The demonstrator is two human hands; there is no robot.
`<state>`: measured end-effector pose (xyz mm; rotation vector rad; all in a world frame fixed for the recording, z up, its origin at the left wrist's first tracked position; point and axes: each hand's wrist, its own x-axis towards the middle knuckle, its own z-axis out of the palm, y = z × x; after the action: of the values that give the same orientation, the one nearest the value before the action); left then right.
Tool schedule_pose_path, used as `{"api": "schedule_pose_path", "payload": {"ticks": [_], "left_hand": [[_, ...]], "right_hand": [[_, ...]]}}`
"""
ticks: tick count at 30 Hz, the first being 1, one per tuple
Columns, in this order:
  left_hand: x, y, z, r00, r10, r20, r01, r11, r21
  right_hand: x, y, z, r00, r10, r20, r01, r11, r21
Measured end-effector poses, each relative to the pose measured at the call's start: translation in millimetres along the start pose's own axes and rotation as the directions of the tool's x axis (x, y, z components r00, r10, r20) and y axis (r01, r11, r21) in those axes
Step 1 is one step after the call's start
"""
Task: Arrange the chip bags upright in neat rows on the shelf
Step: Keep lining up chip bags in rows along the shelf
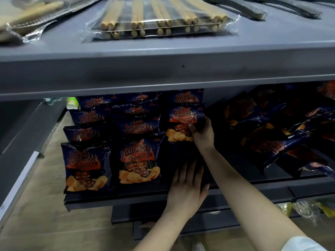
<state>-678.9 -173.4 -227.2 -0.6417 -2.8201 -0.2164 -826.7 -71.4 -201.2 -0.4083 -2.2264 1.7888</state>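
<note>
Left hand [186, 185] lay flat and open, fingers spread, palm down on the dark shelf [116, 200] floor at the front of the third row, gripping nothing. Right hand [201, 133] reached further in, thumb and fingers pinched on the lower right corner of an upright chip bag [183, 124], held at the head of that third row.

Then left to right along the shelf. Left row [85, 142]: glossy dark-blue foil bags standing one behind another, flame artwork and yellow crisps printed on the fronts, crimped top seams catching the light. Middle row [139, 138]: same bags, same upright stacking, front bag puffed and shiny. Third row: only the held bag plus one more behind it, bare shelf in front. Further right, a loose heap [282, 134] of the same bags, tumbled on their sides and overlapping, crumpled foil at all angles.

Above, on the matte grey upper shelf [163, 69]: a clear plastic pack [161, 20] of pale, round-ended wooden sticks lying flat, another clear-wrapped pack [30, 15] at far left. Below right, crinkly transparent wrappers [306, 209], contents unclear.
</note>
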Motion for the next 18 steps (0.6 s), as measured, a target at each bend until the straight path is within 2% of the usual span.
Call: {"api": "schedule_pose_path", "payload": {"ticks": [5,9,12,15,18], "left_hand": [[-1,0,-3,1.0,0.0,-0.002,0.0,1.0,-0.007],[-1,1,-4,1.0,-0.009,0.019,0.009,0.999,-0.031],[-1,1,-5,0.999,-0.017,0.033,0.019,0.999,-0.046],[1,3,-9,0.998,-0.039,0.058,0.043,0.997,-0.065],[4,3,-10,0.997,-0.064,0.052,0.072,0.985,-0.159]], "right_hand": [[4,-3,-1,1.0,0.027,0.015,-0.027,1.0,-0.008],[-7,-8,-13,1.0,-0.013,-0.01,0.013,1.0,-0.001],[-28,-22,-30,0.997,-0.026,-0.079,0.038,0.989,0.146],[-52,-50,-56,0.971,-0.167,-0.171,0.204,0.953,0.224],[-67,-81,-93,0.907,-0.349,-0.235,0.395,0.898,0.192]]}}
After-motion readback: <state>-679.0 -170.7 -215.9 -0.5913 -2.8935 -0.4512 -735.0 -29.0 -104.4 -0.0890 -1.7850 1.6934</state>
